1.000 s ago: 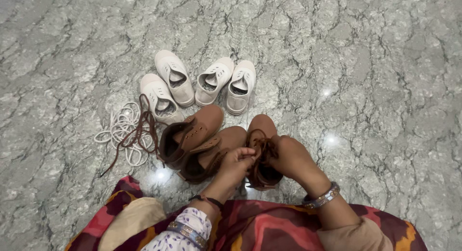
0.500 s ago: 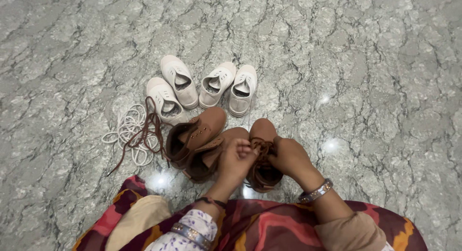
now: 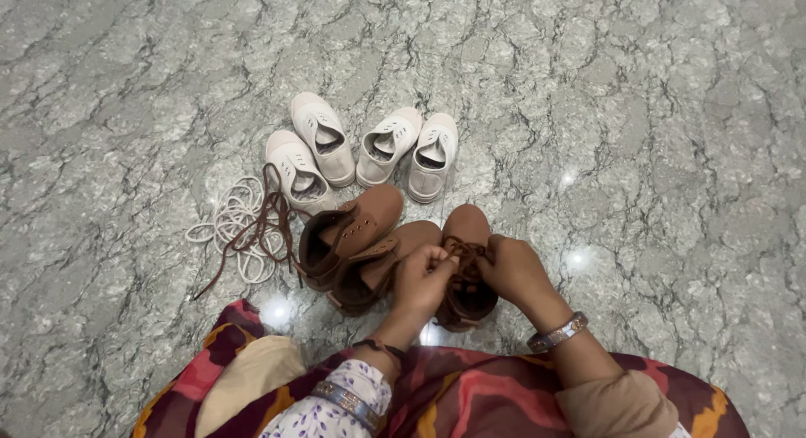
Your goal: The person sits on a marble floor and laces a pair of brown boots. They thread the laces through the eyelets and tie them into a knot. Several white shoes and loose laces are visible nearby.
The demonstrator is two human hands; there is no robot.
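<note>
Four white shoes (image 3: 375,151) stand in a row, three brown boots (image 3: 395,249) (one between two hands (image 3: 470,274)), one brown lace (image 3: 256,228), and one coil of white laces (image 3: 239,224).

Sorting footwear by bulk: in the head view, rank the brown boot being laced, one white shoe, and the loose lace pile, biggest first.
1. Lace pile, widest spread.
2. Brown boot, partly hidden by both hands.
3. White shoe; farther from the camera, so unsure against the boot.
</note>
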